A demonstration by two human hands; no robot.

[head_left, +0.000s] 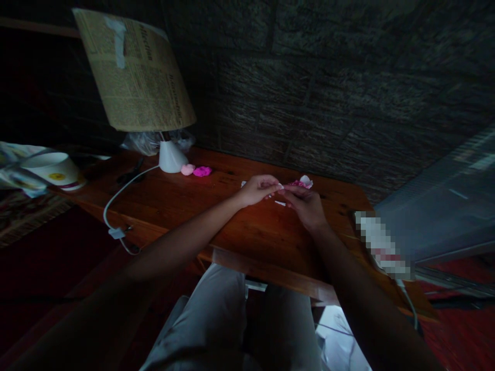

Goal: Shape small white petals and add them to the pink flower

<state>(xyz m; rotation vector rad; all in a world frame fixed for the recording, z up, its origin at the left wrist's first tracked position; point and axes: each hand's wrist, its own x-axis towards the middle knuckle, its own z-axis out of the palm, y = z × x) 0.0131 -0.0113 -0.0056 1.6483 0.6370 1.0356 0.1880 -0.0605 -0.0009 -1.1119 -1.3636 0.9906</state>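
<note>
Over the wooden table, my left hand (258, 190) and my right hand (305, 205) meet at the fingertips. Both are closed in a pinch around a small white piece (280, 187), too small to name exactly. A thin white strip (280, 203) lies on the wood just below the fingers. Behind my right hand sits a pink and white crumpled thing (305, 182), partly hidden by the fingers. Another white bit (243, 184) shows beside my left hand. Farther left, a pale pink lump (187, 169) and a bright magenta lump (202, 171) rest side by side.
A lamp with a newsprint shade (135, 77) stands at the back left, its white cord (110, 198) hanging over the table's front edge. A paper cup (56, 170) is at far left. A blurred-out white object (382, 245) lies at right. A brick wall (309, 93) rises behind.
</note>
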